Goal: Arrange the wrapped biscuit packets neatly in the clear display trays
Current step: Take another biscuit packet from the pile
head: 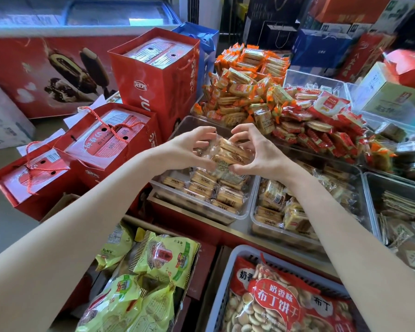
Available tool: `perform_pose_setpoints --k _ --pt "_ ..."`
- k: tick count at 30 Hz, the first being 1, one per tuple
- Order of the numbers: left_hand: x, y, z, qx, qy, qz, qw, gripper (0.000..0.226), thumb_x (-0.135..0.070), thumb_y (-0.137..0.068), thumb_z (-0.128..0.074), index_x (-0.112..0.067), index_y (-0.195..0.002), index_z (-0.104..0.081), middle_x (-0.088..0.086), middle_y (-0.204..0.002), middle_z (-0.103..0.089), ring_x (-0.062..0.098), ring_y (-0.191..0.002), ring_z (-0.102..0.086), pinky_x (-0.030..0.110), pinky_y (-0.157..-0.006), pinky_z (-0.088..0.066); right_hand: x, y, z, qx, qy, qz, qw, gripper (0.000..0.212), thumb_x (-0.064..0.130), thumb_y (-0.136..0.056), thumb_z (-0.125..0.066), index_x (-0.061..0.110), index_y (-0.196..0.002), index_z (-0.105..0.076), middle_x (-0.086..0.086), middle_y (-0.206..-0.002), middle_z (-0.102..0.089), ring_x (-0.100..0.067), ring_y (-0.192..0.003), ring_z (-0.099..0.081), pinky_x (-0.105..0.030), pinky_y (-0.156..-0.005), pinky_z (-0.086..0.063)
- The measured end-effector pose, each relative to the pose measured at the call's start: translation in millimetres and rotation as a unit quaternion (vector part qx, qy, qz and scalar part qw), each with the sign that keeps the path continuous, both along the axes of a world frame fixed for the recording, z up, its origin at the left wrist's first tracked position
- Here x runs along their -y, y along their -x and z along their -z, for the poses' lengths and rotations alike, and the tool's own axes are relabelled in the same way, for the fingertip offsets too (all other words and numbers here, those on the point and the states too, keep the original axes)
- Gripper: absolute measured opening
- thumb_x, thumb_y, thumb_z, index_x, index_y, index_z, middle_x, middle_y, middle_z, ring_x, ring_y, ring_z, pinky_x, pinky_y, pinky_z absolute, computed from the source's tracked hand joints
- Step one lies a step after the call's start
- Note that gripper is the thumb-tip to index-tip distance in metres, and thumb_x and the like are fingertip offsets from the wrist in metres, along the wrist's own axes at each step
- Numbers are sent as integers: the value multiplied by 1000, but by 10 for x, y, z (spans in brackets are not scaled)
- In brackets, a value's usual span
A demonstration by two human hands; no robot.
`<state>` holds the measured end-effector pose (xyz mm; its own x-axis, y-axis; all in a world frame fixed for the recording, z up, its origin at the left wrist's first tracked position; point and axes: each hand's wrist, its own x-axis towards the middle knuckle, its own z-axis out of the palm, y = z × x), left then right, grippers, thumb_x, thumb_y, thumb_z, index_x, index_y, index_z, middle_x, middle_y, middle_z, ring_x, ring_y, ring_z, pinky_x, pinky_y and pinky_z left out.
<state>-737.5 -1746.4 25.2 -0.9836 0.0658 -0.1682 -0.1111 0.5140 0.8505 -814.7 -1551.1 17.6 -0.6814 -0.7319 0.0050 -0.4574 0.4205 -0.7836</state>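
Note:
My left hand (189, 144) and my right hand (256, 152) together hold a small stack of clear-wrapped biscuit packets (230, 152) above the left clear display tray (197, 207). Several similar packets (209, 185) lie flat in rows inside that tray, below the held stack. A second clear tray (268, 232) to the right holds more wrapped biscuit packets (280, 207), loosely piled and partly hidden by my right forearm.
Orange-wrapped packets (244, 89) and red-wrapped packets (321, 125) are heaped in trays behind. Red gift bags (153, 80) stand at the left. Another clear tray (374, 188) with flat packets sits at the right. Green snack bags (153, 271) and a basket with a big red biscuit bag (273, 300) lie below.

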Motion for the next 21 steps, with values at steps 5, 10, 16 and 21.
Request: perform_pose_setpoints --k 5,10,16,21 --pt "-70 -6 111 -12 -4 -48 999 65 -16 -67 -83 -21 -123 -52 -1 -115 -63 16 -96 -65 38 -84 -56 54 -29 17 19 23 4 1000 69 23 -70 -82 26 -123 -39 -2 -121 -52 -18 -113 -56 -34 -95 -50" --pt "175 -131 169 53 -190 -99 975 56 -12 -69 -77 -12 -120 -55 6 -109 -68 17 -102 -66 29 -88 -53 -111 42 129 161 169 89 968 21 26 -90 -59 17 -109 -65 -5 -109 -68 -21 -108 -62 -39 -99 -48" --pt "233 -126 172 74 -250 -72 963 58 -17 -65 -73 -13 -119 -56 6 -111 -69 19 -107 -64 30 -92 -49 54 -48 160 122 175 119 970 19 18 -85 -68 6 -99 -69 -11 -97 -72 -20 -88 -70 -30 -79 -57" --pt "303 -120 210 78 -264 -51 960 53 -12 -70 -78 -13 -119 -57 6 -113 -69 18 -106 -65 25 -88 -52 88 -29 156 142 190 132 962 10 7 -89 -61 1 -92 -69 -9 -85 -70 -12 -73 -67 -23 -69 -57"
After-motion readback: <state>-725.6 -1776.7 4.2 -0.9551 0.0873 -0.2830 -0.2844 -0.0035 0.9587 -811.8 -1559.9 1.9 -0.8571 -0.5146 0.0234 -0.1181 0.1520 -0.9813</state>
